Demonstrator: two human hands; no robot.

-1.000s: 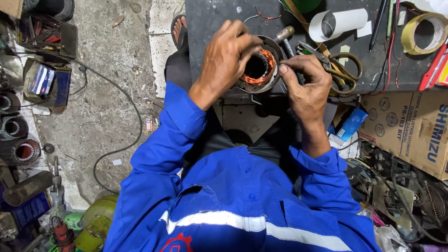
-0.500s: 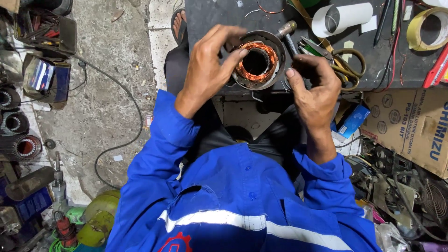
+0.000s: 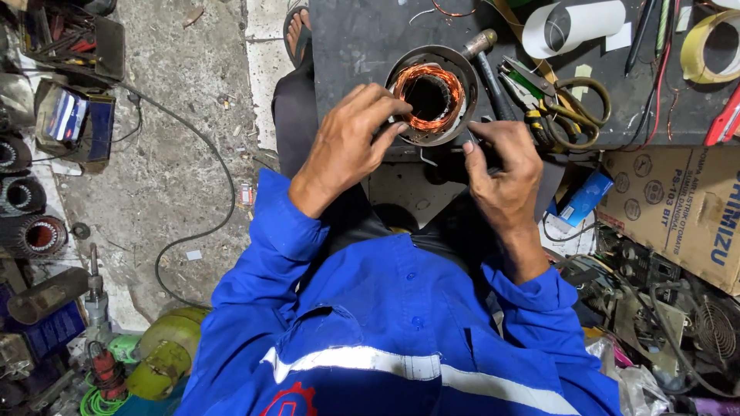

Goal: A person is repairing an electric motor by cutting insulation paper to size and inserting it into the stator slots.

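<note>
Seemingly stator (image 3: pixel 430 94) between both hands' fingertips.

Dark workbench (image 3: pixel 362 38) — bearing: round motor stator (image 3: pixel 432 94) with copper windings, hammer (image 3: pixel 484 62), scissors (image 3: pixel 570 96), white paper roll (image 3: pixel 574 23), yellow tape roll (image 3: pixel 709 46).

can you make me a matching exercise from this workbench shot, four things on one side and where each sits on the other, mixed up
Things:
1. motor stator with copper windings
2. roll of white paper
3. cardboard box
4. scissors

Places:
A. top of the bench, right of the stator, lying on its side
B. off the bench, at the right edge of the view
C. between the left hand and right hand, at the bench's near edge
D. on the bench just right of the stator, beside the pliers

Pairs: 1-C, 2-A, 3-B, 4-D
</note>
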